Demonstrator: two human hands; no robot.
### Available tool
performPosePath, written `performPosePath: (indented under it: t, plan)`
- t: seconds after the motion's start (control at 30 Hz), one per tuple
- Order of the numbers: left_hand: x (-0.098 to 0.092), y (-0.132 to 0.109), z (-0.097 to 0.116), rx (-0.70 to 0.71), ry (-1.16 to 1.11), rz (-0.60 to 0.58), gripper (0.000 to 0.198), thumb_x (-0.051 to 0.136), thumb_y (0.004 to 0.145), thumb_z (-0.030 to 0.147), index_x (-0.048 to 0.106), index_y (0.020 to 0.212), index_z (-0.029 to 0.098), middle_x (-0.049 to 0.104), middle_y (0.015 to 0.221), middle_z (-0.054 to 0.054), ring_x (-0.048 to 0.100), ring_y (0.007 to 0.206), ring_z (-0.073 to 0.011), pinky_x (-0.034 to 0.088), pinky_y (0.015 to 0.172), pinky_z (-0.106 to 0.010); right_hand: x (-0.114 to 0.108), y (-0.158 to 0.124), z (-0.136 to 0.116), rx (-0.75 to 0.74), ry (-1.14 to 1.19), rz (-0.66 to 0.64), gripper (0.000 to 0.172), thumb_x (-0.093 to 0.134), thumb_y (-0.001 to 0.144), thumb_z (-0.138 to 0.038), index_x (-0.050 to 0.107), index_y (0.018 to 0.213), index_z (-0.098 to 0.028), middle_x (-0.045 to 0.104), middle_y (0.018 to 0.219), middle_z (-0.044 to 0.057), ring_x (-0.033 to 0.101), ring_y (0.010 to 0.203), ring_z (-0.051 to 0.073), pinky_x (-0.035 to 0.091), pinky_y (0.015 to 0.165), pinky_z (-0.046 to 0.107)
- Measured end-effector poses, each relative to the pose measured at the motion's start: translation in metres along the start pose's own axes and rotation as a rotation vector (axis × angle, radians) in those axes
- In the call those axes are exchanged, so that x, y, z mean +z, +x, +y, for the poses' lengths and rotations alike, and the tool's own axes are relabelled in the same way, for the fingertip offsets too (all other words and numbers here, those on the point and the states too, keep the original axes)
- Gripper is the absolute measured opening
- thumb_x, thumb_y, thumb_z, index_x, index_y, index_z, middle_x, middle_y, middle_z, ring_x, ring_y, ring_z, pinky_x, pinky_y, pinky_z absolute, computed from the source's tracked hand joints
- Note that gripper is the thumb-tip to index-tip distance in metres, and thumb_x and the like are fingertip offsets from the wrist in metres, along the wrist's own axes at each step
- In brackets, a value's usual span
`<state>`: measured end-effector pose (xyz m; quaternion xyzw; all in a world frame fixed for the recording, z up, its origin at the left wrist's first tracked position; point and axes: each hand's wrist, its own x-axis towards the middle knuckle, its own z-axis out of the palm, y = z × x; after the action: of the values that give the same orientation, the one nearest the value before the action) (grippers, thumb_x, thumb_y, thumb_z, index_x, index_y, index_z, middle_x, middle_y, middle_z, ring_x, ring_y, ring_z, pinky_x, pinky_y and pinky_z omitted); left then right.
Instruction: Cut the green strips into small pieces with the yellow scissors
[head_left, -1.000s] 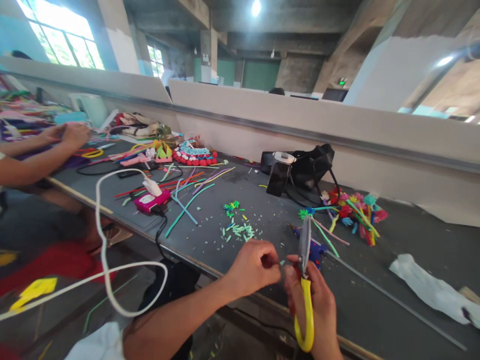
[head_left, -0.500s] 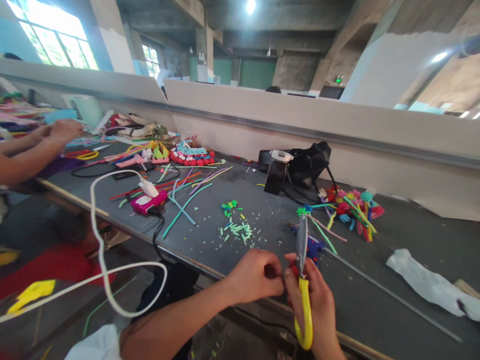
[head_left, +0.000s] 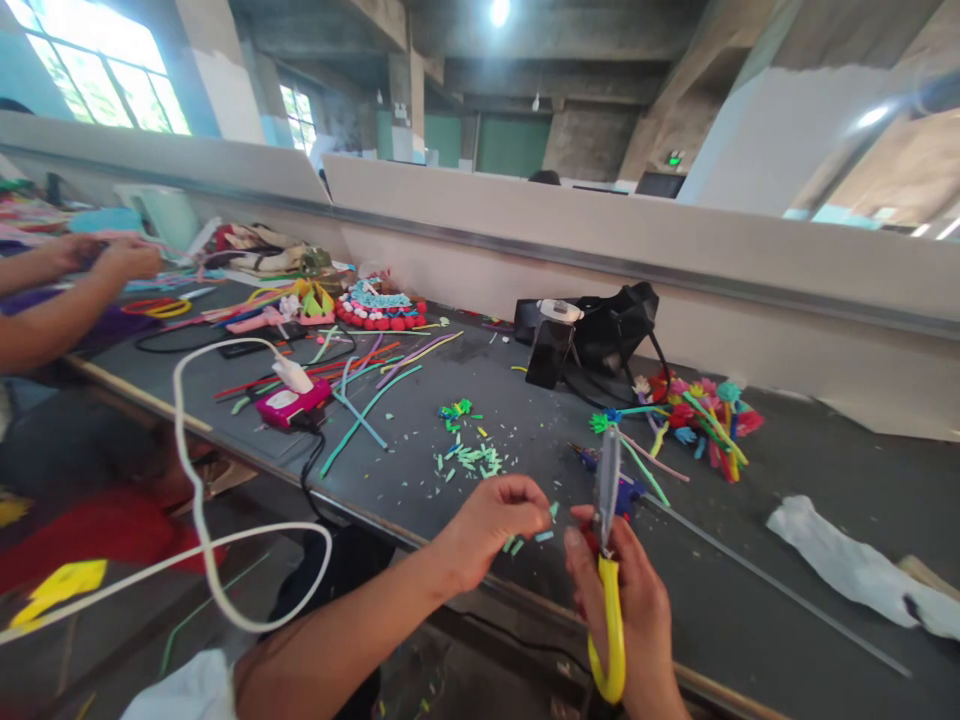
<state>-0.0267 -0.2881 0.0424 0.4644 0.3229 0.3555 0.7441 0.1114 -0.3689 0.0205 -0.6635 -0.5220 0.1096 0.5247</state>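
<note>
My right hand [head_left: 630, 600] grips a pair of scissors [head_left: 612, 610] with yellow handles, the blades pointing up and away from me. To its left, my left hand [head_left: 499, 525] is closed in a pinch just over the table edge; what sits between its fingertips is hidden. Small cut green and pale blue pieces [head_left: 544, 536] lie by those fingertips. Farther in, a pile of light green snippets [head_left: 476, 458] is scattered on the dark table [head_left: 420, 490]. Behind the scissors is a blue glue gun [head_left: 628, 495], partly covered, with a long clear stick trailing right.
Fuzzy coloured flowers and stems [head_left: 709, 415] lie at right, near a white crumpled wrapper [head_left: 840, 560]. A black bag [head_left: 619, 330] and phone [head_left: 550, 350] stand at the back. A white cable [head_left: 199, 480] loops from a pink power block [head_left: 294, 403]. Another person's hands [head_left: 124, 260] work at far left.
My left hand has moved a little left and up, away from the right hand. Cut pieces now show beside its fingertips. The scissors stay in my right hand.
</note>
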Motion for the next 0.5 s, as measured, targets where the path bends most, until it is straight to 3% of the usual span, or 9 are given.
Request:
performPosePath:
  t: [0.17, 0.33, 0.5]
  plan:
    - [-0.004, 0.004, 0.007, 0.246, -0.206, 0.201, 0.004, 0.064, 0.063, 0.014, 0.061, 0.062, 0.016, 0.052, 0.056, 0.004, 0.047, 0.063, -0.0106, 0.037, 0.072, -0.026, 0.006, -0.007, 0.010, -0.150, -0.235, -0.130, 0.033, 0.050, 0.094, -0.048, 0.064, 0.105, -0.021, 0.072, 0.079, 0.001, 0.068, 0.060, 0.015, 0.049, 0.055, 0.021]
    - [-0.004, 0.002, 0.011, 0.287, -0.287, 0.263, 0.007, 0.067, 0.063, 0.016, 0.061, 0.066, 0.017, 0.057, 0.064, 0.002, 0.046, 0.063, -0.0107, 0.035, 0.065, -0.025, 0.011, -0.017, 0.014, -0.226, -0.408, -0.179, 0.028, 0.046, 0.096, -0.042, 0.064, 0.110, -0.026, 0.074, 0.086, -0.001, 0.073, 0.067, 0.018, 0.051, 0.057, 0.025]
    - [-0.003, -0.001, 0.012, 0.290, -0.297, 0.271, 0.010, 0.069, 0.062, 0.017, 0.061, 0.066, 0.018, 0.056, 0.063, 0.003, 0.046, 0.063, -0.0107, 0.036, 0.065, -0.026, 0.012, -0.017, 0.016, -0.294, -0.460, -0.147, 0.027, 0.044, 0.095, -0.035, 0.063, 0.111, -0.024, 0.076, 0.090, 0.001, 0.075, 0.072, 0.019, 0.053, 0.058, 0.026]
